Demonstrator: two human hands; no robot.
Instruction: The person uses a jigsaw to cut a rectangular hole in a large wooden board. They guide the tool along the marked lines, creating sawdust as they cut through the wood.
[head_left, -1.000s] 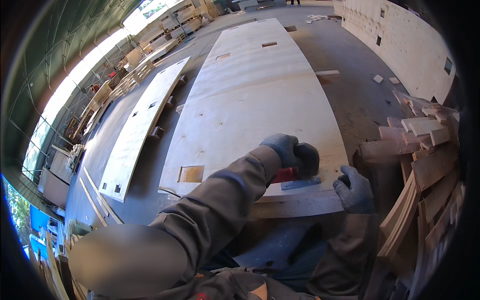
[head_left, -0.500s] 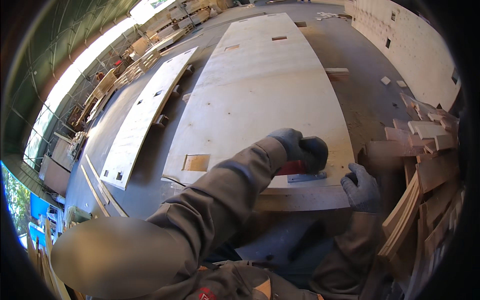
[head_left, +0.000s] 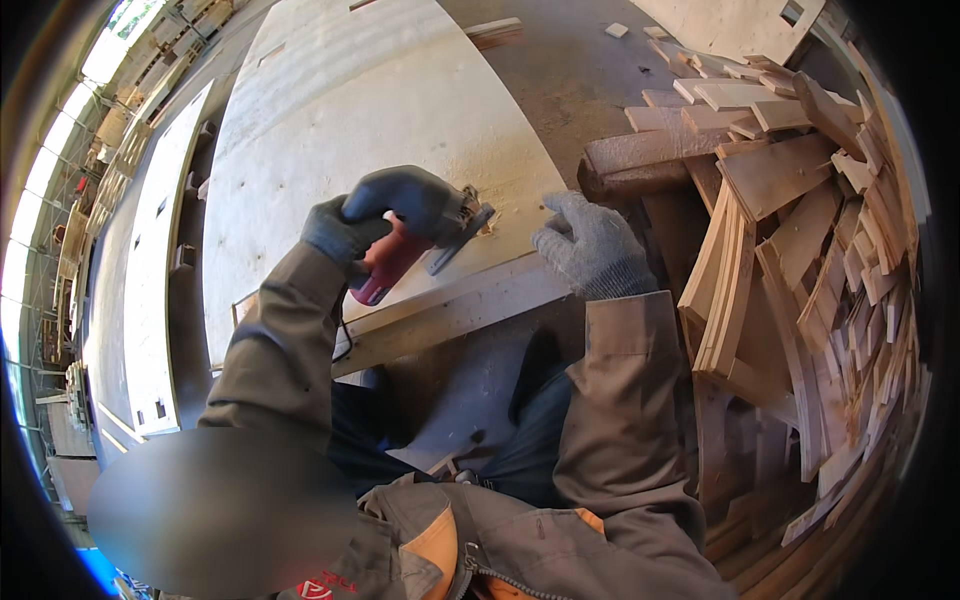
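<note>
My left hand (head_left: 345,232), in a dark grey glove, is closed around the handle of a red and black power saw (head_left: 415,225). The saw rests on the near end of a large pale plywood panel (head_left: 350,110), with its base plate close to the panel's near right corner. My right hand (head_left: 590,245), in a light grey knitted glove, lies flat with spread fingers on that corner, just right of the saw. A timber batten (head_left: 450,315) runs under the panel's near edge.
A big heap of plywood offcuts and curved strips (head_left: 800,250) fills the right side. A second long panel (head_left: 150,270) with small cut-outs lies to the left. Bare concrete floor (head_left: 580,70) shows beyond the panel, with small wood scraps.
The view has dropped closer to the panel's near end. My left hand has kept hold of the saw; my right hand moved up from beside the edge onto the panel's corner.
</note>
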